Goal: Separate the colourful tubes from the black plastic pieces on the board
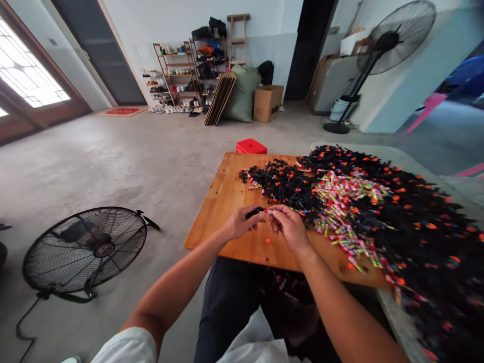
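Over the near part of the wooden board, my two hands meet in front of me. My left hand is closed around a small black piece with a slim, dark body. Between the fingertips of my right hand is a small red and white piece, its end close to the black one; whether the two are joined I cannot tell. A small orange bit lies on the board just below my hands. Beyond them spreads a pile of black pieces with orange tips.
Small pink, yellow and white wrapped pieces lie heaped at the right, beside a large black and orange mound. A red stool stands behind the board. One floor fan sits at the left, and a standing fan at back right.
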`<state>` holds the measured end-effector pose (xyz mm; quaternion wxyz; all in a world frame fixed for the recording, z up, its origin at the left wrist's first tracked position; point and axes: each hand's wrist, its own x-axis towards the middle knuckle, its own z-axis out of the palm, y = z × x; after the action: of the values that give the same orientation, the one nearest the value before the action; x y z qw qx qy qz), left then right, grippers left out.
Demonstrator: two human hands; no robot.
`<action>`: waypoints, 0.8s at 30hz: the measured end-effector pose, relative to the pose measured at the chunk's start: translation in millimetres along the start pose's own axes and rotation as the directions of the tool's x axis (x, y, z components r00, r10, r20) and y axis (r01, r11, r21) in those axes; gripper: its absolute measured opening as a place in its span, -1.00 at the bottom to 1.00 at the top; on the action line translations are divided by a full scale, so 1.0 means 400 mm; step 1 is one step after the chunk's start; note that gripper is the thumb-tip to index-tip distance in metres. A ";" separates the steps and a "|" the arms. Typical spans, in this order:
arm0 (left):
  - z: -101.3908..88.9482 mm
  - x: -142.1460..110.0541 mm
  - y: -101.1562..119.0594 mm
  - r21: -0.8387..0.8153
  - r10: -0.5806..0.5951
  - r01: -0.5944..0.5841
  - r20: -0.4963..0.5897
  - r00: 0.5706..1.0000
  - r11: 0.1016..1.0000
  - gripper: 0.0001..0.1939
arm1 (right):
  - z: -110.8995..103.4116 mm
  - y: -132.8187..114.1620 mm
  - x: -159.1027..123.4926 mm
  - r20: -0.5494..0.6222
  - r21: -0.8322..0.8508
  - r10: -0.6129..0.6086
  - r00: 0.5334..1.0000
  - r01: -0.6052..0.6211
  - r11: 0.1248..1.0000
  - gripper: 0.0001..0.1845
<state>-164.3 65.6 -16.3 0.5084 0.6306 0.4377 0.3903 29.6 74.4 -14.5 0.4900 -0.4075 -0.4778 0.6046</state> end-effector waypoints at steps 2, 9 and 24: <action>0.019 -0.003 0.014 0.038 -0.003 0.002 0.018 1.000 0.999 -0.58 | -0.020 -0.014 -0.018 0.018 -0.047 -0.028 0.999 0.029 0.998 -0.70; 0.055 -0.023 0.048 0.087 0.037 -0.042 0.057 0.998 0.995 -0.60 | -0.053 -0.060 -0.068 0.052 -0.249 -0.087 0.995 0.098 0.964 -0.71; 0.038 -0.066 0.100 0.257 -0.085 0.007 0.293 0.952 0.966 -0.61 | -0.060 -0.036 -0.058 0.111 -0.317 0.028 0.993 0.009 0.948 -0.75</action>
<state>-152.1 32.0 19.2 0.4937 0.7320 0.4156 0.2184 59.9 56.6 -4.8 0.3869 -0.4481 -0.5941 0.5447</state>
